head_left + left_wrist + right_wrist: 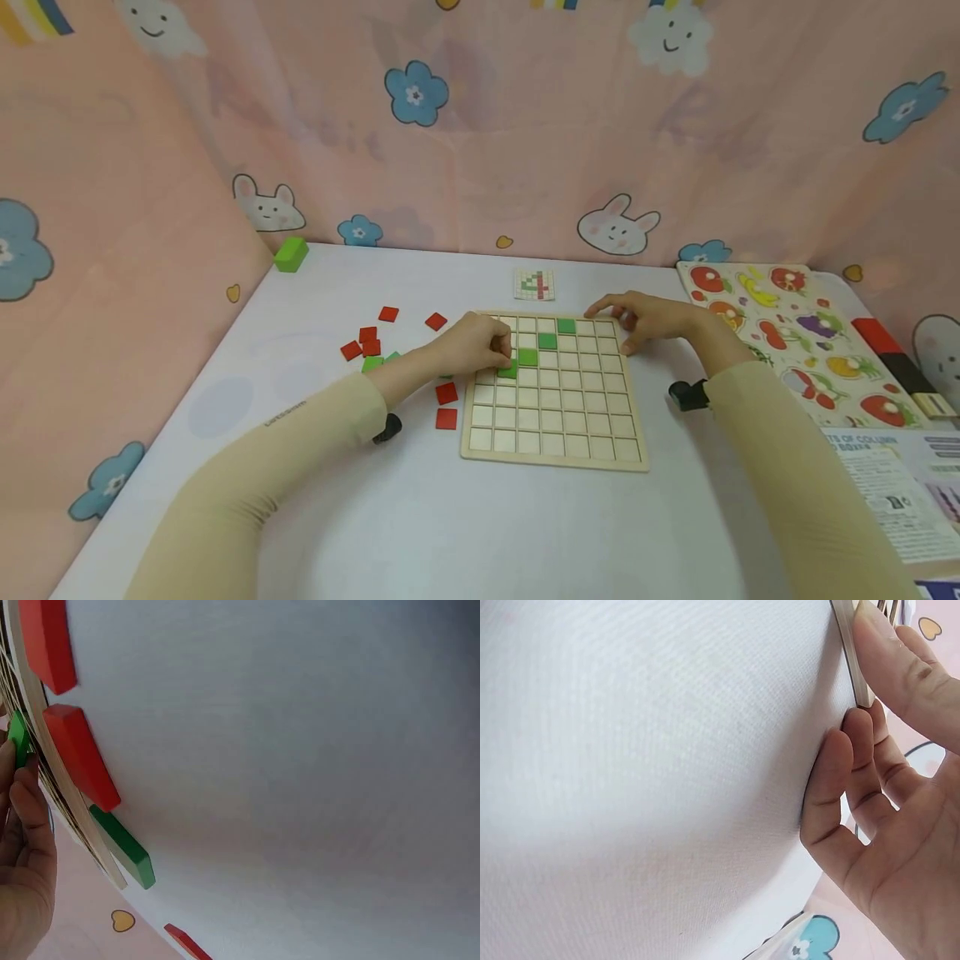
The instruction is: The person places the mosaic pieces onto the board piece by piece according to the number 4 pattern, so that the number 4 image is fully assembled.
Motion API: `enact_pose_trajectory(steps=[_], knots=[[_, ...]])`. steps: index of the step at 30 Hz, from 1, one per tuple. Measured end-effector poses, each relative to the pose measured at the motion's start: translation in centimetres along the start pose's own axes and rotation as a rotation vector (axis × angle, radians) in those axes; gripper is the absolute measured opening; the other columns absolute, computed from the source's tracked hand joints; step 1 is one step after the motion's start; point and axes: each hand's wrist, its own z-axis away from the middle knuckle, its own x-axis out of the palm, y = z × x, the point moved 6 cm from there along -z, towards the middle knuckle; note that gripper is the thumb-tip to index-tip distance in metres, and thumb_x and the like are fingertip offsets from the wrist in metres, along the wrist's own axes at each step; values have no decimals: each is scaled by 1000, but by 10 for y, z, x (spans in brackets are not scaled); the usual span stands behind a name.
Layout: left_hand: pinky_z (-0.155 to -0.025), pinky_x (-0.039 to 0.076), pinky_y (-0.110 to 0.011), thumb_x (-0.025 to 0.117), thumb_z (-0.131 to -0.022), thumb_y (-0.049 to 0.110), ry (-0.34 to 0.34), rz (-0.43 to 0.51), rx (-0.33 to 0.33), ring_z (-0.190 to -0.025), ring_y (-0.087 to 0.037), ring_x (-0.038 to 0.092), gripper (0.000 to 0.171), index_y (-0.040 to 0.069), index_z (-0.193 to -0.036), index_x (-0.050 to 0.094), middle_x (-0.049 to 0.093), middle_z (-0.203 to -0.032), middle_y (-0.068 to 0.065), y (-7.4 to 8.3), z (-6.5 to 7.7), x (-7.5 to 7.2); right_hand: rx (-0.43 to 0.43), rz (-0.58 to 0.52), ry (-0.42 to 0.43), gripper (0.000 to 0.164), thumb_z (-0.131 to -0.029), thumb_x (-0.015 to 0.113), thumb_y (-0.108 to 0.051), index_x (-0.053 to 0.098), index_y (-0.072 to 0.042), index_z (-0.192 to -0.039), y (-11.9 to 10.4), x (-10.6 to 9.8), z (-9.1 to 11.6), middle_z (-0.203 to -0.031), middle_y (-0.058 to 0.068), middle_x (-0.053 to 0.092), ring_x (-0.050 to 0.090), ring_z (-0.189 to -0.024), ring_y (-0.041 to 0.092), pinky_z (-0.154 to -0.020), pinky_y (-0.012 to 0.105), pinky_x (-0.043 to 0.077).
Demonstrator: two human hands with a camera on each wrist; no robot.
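Note:
A wooden grid board point(555, 461) lies on the white table. Over its left side, my left hand point(468, 343) pinches a green square tile point(507, 370) between thumb and fingertips, right at one of the cells; the left wrist view shows the same tile point(19, 739) edge-on. Three green tiles point(527, 357) sit in cells, stepping diagonally up to the right from there. At the board's upper right corner rests my right hand point(652, 318). Its thumb point(900, 667) touches the board's edge, with the other fingers bent loosely beside the corner.
Left of the board lie several loose red tiles point(446, 419) and a few green ones point(372, 363), partly hidden by my left arm. A small pattern card point(534, 284) is behind the board. A green block point(291, 254) stands far left; a fruit puzzle board point(806, 346) lies at right.

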Motion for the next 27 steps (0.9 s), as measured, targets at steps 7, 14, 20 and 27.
enact_pose_trajectory(steps=[7, 14, 20, 27], knots=[[-69, 43, -20, 77, -85, 16, -18, -74, 50, -77, -9, 53, 11, 13, -76, 72, 67, -78, 3, 5, 3, 2, -8, -1, 2, 70, -78, 78, -1, 52, -23, -139, -1, -1, 0, -121, 18, 43, 38, -106, 31, -78, 36, 38], [-75, 48, -24, 68, -88, 4, -52, -66, 59, -86, -15, 57, 15, 13, -92, 78, 68, -96, -3, -9, 13, -19, -2, 4, -6, 70, -79, 78, -4, 51, -24, -140, 0, 0, -1, -123, 18, 43, 38, -107, 32, -79, 35, 39], [-86, 49, -32, 49, -84, -13, -187, -21, -50, -99, -21, 57, 48, 22, -96, 79, 66, -108, -3, -45, 31, -42, -8, 10, 2, 71, -78, 78, -2, 52, -23, -140, -2, -2, 0, -122, 19, 43, 38, -106, 32, -79, 36, 38], [-84, 47, -31, 57, -81, -13, -319, 26, -107, -105, -24, 50, 53, 29, -107, 77, 61, -117, -3, -64, 42, -38, -8, 6, 1, 70, -78, 78, -2, 52, -23, -140, -1, -1, -1, -123, 19, 43, 39, -107, 32, -80, 36, 39]])
